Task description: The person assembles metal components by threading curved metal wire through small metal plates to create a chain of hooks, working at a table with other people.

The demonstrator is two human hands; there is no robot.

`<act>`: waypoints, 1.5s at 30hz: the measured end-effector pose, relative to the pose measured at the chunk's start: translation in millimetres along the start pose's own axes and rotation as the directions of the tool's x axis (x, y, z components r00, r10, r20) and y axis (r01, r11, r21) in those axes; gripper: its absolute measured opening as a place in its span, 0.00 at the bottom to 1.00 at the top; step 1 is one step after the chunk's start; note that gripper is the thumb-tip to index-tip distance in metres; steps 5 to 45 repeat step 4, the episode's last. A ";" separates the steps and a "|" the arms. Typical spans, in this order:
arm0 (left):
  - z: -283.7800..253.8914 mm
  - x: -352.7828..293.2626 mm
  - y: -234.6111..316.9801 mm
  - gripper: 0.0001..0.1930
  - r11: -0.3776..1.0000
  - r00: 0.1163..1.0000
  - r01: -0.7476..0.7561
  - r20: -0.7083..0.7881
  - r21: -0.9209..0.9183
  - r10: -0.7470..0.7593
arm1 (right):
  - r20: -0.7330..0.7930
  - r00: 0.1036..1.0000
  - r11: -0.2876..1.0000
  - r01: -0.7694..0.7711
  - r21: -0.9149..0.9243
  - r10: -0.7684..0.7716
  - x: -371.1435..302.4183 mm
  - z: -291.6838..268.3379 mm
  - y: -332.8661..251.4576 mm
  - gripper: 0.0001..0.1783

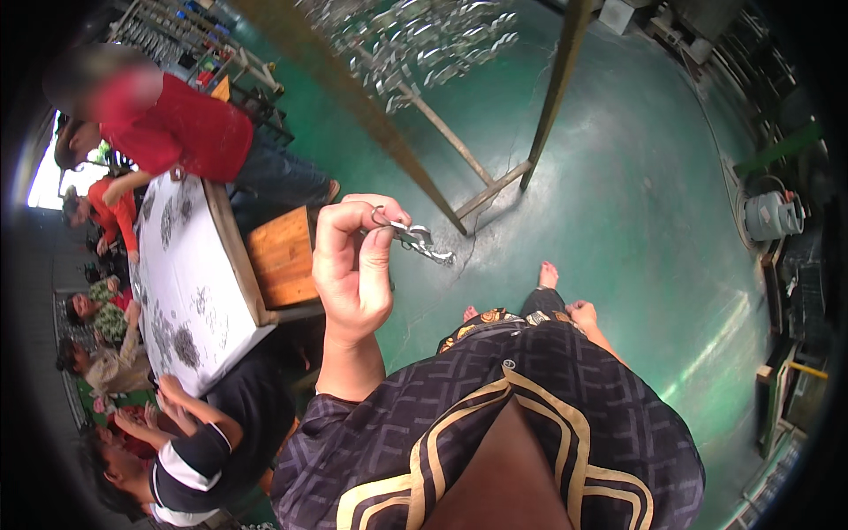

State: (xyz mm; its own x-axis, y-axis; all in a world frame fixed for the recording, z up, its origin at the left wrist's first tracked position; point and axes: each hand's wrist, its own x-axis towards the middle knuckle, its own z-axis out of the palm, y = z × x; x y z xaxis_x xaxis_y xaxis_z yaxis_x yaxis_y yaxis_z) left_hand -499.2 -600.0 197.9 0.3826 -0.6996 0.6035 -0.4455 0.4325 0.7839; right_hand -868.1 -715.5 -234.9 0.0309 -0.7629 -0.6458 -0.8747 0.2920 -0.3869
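Note:
My left hand [355,269] is raised in front of my chest, thumb and fingers pinched together. Between them is a small bunch of shiny metal pieces [424,243], with a thin wire loop at the fingertips. The exact kind of the pieces is too small to tell. Down beside my right thigh hangs my right hand [581,314], fingers curled; whether anything is inside them is hidden. Ahead of me a rusty metal rack frame [490,187] stands on the floor. Many shiny metal parts [424,44] hang in rows at its far side.
To my left, a white-topped table [216,327] bears dark heaps of small parts, with several people around it. A wooden stool [281,256] stands at its near edge. A person in a red shirt [190,124] stands at the far end. A gas cylinder [771,215] is at the right.

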 end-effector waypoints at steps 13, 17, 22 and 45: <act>68.3 35.1 -18.4 0.05 1.000 0.998 -0.005 0.070 -0.024 0.007 | 0.032 0.992 0.992 -0.125 0.024 0.124 48.7 -26.0 49.7 0.19; 68.3 35.1 -18.4 0.05 1.000 0.998 -0.005 0.070 -0.024 0.007 | 0.032 0.992 0.992 -0.125 0.024 0.124 48.7 -26.0 49.7 0.19; 68.3 35.1 -18.4 0.05 1.000 0.998 -0.005 0.070 -0.024 0.007 | 0.032 0.992 0.992 -0.125 0.024 0.124 48.7 -26.0 49.7 0.19; 68.3 35.1 -18.4 0.05 1.000 0.998 -0.005 0.070 -0.024 0.007 | 0.032 0.992 0.992 -0.125 0.024 0.124 48.7 -26.0 49.7 0.19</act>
